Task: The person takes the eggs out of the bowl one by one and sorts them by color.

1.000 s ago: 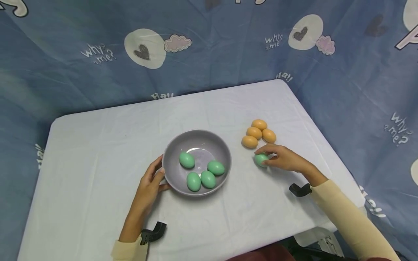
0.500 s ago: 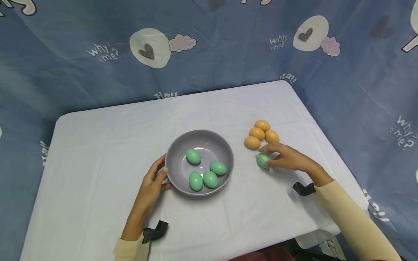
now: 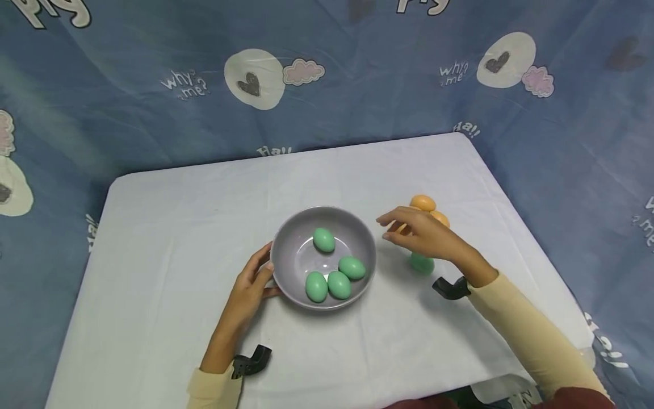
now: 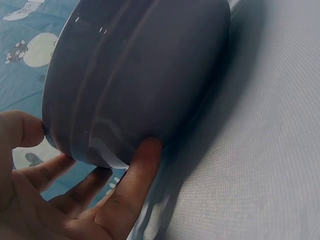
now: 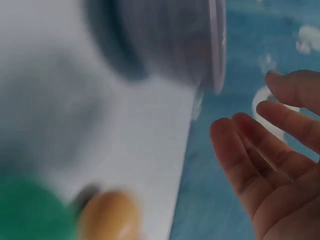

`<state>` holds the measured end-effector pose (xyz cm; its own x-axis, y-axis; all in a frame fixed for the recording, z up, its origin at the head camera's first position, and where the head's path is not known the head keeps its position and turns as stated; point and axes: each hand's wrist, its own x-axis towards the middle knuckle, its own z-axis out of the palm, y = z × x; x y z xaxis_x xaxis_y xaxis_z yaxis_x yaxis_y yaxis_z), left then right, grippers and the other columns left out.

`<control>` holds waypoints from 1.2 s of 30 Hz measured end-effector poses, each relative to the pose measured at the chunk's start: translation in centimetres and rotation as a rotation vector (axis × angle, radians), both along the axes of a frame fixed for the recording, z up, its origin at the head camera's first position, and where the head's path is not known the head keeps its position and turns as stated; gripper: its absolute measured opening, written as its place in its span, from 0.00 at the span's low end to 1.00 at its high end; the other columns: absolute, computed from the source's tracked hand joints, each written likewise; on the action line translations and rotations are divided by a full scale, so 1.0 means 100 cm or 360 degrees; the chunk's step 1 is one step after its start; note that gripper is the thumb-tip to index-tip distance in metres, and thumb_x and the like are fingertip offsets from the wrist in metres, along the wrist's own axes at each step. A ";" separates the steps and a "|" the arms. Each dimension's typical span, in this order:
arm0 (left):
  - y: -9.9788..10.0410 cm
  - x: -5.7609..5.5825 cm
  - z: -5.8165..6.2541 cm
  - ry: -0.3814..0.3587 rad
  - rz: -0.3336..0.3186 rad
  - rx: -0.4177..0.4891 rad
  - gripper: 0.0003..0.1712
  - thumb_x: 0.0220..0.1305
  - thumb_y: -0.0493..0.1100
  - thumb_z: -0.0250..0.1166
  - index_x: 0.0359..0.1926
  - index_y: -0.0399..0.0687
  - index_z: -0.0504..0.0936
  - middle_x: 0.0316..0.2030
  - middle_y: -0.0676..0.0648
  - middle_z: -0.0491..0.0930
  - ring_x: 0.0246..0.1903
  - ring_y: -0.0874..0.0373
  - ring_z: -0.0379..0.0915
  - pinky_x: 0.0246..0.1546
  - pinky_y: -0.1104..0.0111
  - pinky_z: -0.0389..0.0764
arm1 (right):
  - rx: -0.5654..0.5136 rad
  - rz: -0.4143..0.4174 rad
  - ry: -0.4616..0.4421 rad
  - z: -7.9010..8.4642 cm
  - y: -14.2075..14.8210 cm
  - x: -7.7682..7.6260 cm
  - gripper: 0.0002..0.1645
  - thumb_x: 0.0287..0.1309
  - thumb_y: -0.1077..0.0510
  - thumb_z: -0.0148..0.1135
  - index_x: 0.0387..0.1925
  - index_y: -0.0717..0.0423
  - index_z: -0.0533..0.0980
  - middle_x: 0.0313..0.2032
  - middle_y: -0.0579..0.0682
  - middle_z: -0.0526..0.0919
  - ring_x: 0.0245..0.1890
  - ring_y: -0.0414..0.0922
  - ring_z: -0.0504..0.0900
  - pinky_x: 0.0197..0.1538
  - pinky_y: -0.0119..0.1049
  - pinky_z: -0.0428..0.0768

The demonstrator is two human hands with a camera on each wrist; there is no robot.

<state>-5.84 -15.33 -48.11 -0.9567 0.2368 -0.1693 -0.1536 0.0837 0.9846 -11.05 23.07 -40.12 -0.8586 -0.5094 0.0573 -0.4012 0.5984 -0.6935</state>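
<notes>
Bowl [image 3: 302, 258] gripped by left hand [image 3: 251, 288]; right hand [image 3: 426, 233] looks empty, palm [image 5: 287, 212] visible only in wrist view.

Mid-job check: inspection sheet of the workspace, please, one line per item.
Surface: white cloth, lightly creased.
Job's things: gray bowl holding four green eggs; another green egg and orange eggs outside it, partly hidden by the right hand.
Clutter: nothing seen.
Hands: left hand grips the gray bowl's side; right hand is raised, holding nothing.
Cables: nothing seen on the white cloth.
Surroundings: blue printed curtain beyond the white cloth.
</notes>
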 end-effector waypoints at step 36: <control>-0.005 0.002 -0.002 -0.0028 0.0024 0.0065 0.30 0.77 0.49 0.54 0.75 0.57 0.61 0.75 0.44 0.58 0.65 0.39 0.68 0.43 0.63 0.88 | 0.0352 0.0711 -0.0148 0.018 -0.123 -0.055 0.24 0.63 0.58 0.67 0.59 0.62 0.77 0.56 0.59 0.80 0.53 0.55 0.83 0.55 0.44 0.84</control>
<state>-5.62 -15.87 -48.28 -0.9571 0.2294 -0.1768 -0.1720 0.0407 0.9843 -16.57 10.72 -38.32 -0.5506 -0.8194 -0.1596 -0.5942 0.5190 -0.6145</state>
